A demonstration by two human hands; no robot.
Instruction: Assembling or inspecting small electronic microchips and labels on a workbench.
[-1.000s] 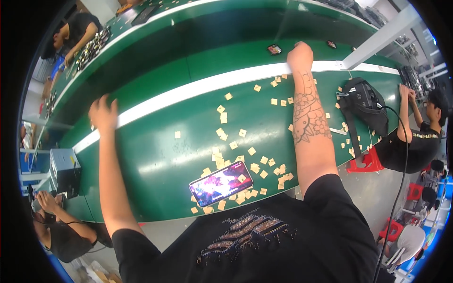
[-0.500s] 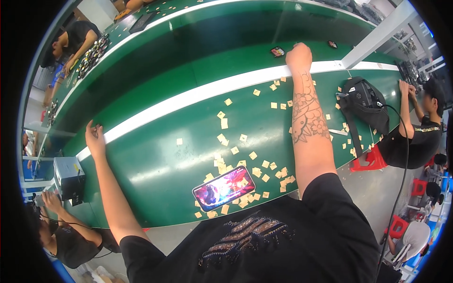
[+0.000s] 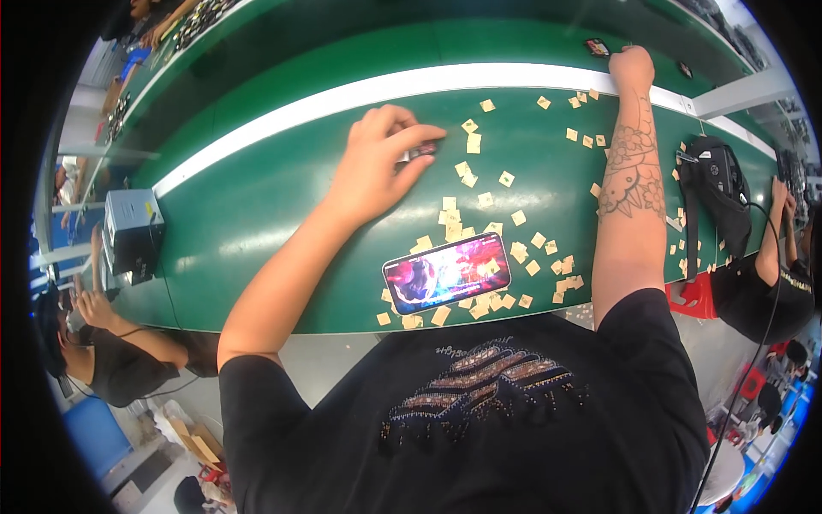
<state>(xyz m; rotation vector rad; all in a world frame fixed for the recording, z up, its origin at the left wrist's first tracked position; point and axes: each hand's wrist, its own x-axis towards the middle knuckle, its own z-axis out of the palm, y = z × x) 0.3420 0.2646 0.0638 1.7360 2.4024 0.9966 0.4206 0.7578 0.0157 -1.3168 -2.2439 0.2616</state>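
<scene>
My left hand (image 3: 384,163) is over the green table, its thumb and fingers closed around a small dark part (image 3: 420,151) that is too blurred to name. Out past the white rail (image 3: 514,75), my right hand (image 3: 632,70) is closed at the green strip, and what its fingers pinch, if anything, is hidden. Just left of it lies a small dark flat piece (image 3: 597,47); another dark piece (image 3: 685,69) lies to its right. A phone (image 3: 447,272) with a lit, colourful screen rests near the table's front edge, on and among small yellowish square stickers (image 3: 451,214).
A black bag (image 3: 717,167) sits on the table at the right, with a black cable beside it. At the left end stands a grey-black box (image 3: 133,231). Co-workers sit on both sides. A white post (image 3: 745,92) rises at the right of the rail.
My left hand has come from the rail's left end to the middle of the table, with the small dark part in it. The view has turned; my right hand stays beside the dark piece.
</scene>
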